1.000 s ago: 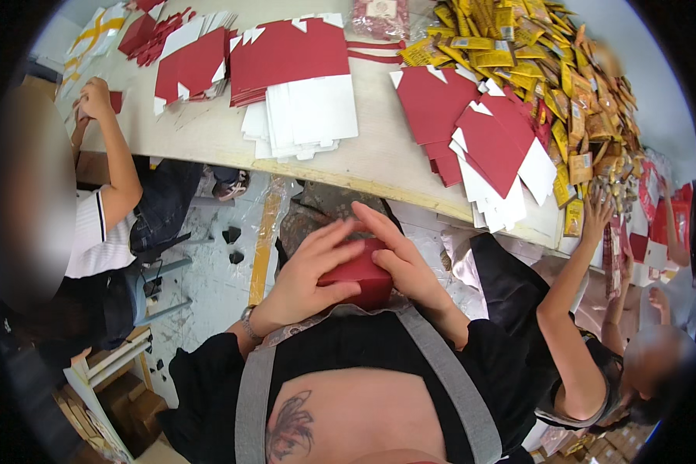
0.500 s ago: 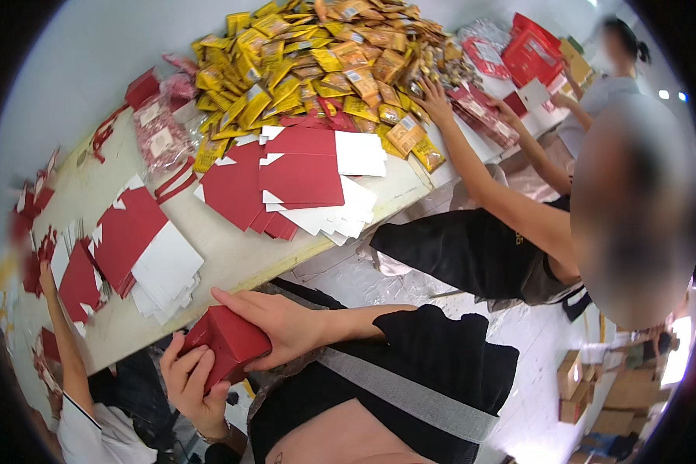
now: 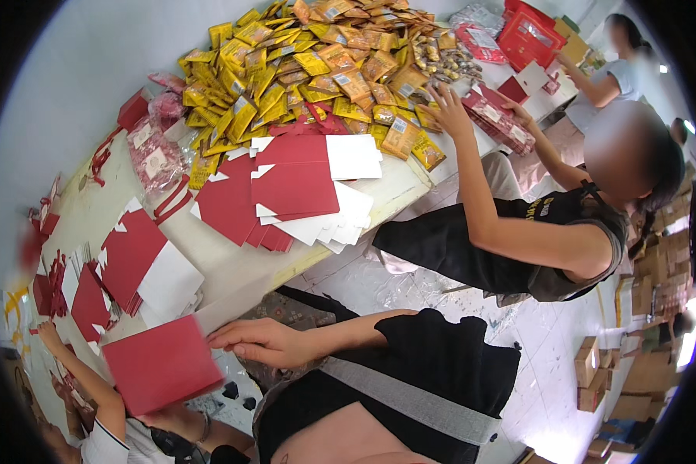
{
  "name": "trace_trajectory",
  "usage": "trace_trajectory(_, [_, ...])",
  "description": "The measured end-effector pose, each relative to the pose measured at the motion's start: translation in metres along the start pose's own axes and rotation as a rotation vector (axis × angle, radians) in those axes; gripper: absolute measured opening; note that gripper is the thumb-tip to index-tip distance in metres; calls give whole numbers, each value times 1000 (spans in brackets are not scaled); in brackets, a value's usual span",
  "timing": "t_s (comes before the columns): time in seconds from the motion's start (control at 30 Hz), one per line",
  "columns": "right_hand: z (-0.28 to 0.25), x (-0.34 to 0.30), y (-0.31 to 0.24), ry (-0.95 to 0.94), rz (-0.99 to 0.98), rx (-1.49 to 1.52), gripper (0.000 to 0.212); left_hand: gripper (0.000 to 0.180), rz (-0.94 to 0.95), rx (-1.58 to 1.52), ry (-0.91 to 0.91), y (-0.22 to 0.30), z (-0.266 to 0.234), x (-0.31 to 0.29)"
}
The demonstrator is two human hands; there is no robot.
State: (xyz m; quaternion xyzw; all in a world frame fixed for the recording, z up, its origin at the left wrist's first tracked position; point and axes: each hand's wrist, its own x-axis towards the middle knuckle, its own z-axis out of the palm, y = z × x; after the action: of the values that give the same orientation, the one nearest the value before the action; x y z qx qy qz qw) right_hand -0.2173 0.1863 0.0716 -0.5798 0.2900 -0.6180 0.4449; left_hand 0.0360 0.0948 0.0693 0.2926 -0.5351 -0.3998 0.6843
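Note:
A red cardboard box (image 3: 162, 363) is held above the table's near edge, its broad plain face turned up. My left hand (image 3: 179, 422) supports it from beneath; most of those fingers are hidden behind the box. Right beside the box's right edge is my right hand (image 3: 274, 342), fingers stretched out and holding nothing. Beyond the box, stacks of flat red-and-white box blanks (image 3: 135, 251) lie on the table, with a larger stack (image 3: 295, 178) farther back.
Yellow and orange snack packets (image 3: 309, 69) form a large heap on the table (image 3: 243, 271). Bagged pink packs (image 3: 156, 147) lie left of it. A co-worker (image 3: 549, 232) at the right handles a patterned red box (image 3: 499, 120); another co-worker's arm (image 3: 93, 379) reaches in at lower left.
The red box has turned from an end-on view to its broad face and moved left. My right hand has let go of it. The right co-worker has leaned back.

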Motion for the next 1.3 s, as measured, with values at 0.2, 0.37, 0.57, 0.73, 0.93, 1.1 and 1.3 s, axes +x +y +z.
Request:
trace_trajectory(0.2, [-18,23,0,-59,-283,-223,38,60,176,415,-299,52,85,22])
trace_trajectory(0.37, [-18,24,9,-124,-330,-374,46,49,208,285,-512,47,132,8])
trace_trajectory(0.57, [-7,20,14,-118,-181,-311,48,34,412,397,-748,58,121,12])
trace_trajectory(0.73, [-6,19,14,-96,-102,-264,49,47,473,616,-745,62,118,1])
trace_trajectory(0.93, [-8,22,16,-121,-57,-247,50,56,463,810,-729,52,111,-2])
trace_trajectory(1.1, [-7,21,12,-124,-30,-220,51,79,96,320,-803,61,109,9])
trace_trajectory(1.3, [-15,16,0,-157,50,-237,53,85,55,503,-838,61,110,6])
